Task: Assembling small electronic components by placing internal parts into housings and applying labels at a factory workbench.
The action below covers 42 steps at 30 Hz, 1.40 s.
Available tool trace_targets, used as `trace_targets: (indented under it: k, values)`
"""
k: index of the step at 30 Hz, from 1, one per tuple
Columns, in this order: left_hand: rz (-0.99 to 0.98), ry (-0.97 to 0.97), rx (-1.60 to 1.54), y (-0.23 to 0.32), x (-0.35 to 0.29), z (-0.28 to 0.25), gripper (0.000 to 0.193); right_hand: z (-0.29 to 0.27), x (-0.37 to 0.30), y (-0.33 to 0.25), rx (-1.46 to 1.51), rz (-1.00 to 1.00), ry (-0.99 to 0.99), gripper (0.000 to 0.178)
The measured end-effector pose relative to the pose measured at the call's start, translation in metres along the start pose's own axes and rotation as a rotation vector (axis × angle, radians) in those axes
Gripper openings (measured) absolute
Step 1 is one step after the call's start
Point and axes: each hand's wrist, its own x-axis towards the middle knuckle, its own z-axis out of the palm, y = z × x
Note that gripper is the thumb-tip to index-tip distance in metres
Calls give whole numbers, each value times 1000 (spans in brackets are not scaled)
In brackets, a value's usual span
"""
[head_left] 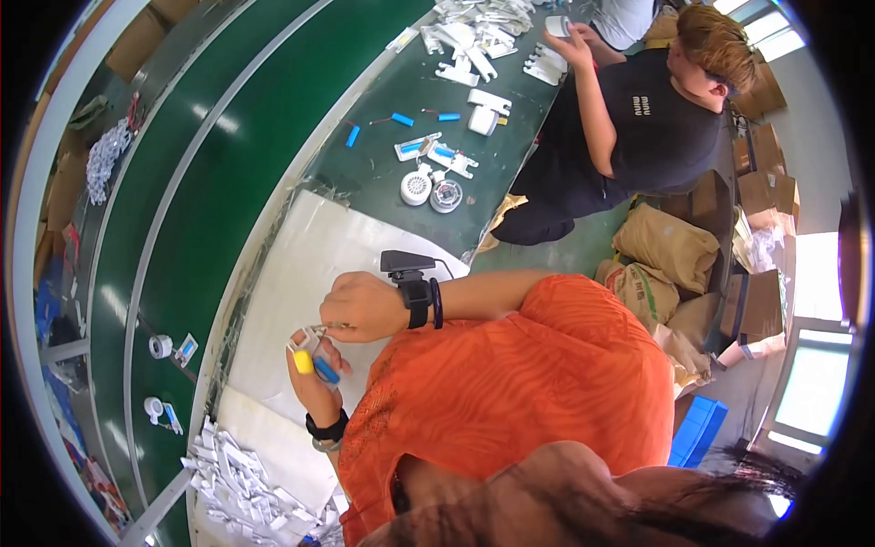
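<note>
My left hand (313, 381), low over the pale work board (283, 273), is closed around a small white plastic housing (304, 340). A yellow piece (303, 361) and a blue cylindrical battery (325, 369) show at this housing. Just above it, my right hand (366, 306) is bent into a fist with its fingertips at the housing's upper end. Whatever sits between those fingertips is too small to make out. A black device (406, 264) is strapped to my right wrist, and a dark band circles my left wrist.
A green conveyor (219, 137) runs alongside, carrying small white assemblies (160, 346). White parts are heaped at the near end (246, 483) and far end (474, 32). Loose blue batteries (402, 118) and round white fan units (416, 187) lie between. A co-worker (638, 118) handles a white part.
</note>
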Motion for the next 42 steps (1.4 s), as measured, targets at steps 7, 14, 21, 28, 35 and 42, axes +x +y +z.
trace_targets:
  k: [7,14,21,28,35,42]
  values:
    - [-27,71,66,3,-3,11,35,-1,3,-4,116,-64,64,11]
    - [141,-40,168,-18,1,-4,37,6,-5,5,167,-16,-100,14]
    - [149,-105,13,-2,-13,6,42,-1,4,-12,232,-4,-94,21]
    - [130,-91,44,-1,-21,3,46,5,2,-15,191,-2,-75,24]
    - [140,-132,97,0,-21,3,46,5,2,-12,162,-33,-56,24]
    - [103,-146,148,0,-20,4,44,2,0,-11,198,-4,-74,24]
